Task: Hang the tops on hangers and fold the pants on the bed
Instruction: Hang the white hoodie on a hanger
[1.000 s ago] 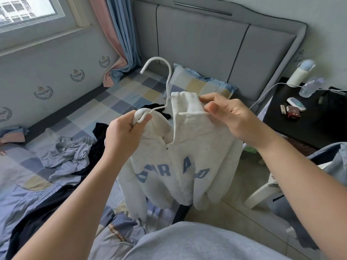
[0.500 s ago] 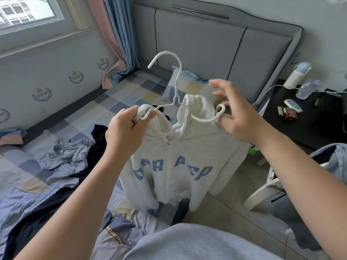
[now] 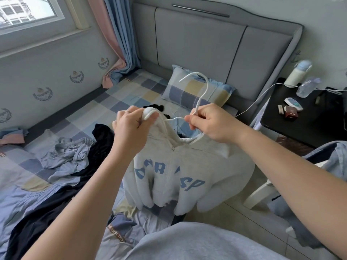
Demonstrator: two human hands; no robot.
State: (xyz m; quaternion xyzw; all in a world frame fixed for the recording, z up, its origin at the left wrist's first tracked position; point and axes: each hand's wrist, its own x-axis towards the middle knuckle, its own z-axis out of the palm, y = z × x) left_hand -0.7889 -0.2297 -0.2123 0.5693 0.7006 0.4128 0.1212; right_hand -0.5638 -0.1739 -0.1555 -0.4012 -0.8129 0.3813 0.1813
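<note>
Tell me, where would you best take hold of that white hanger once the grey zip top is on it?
By the twisted neck just under the hook, coming from above. The hanger stands upright with its arms partly inside the zip top, so neck and hook are bare. The right hand pinches there; the left hand grips the cloth at one shoulder.

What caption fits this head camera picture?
Left hand grips the hoodie, right hand holds the hanger, by the bed.
</note>
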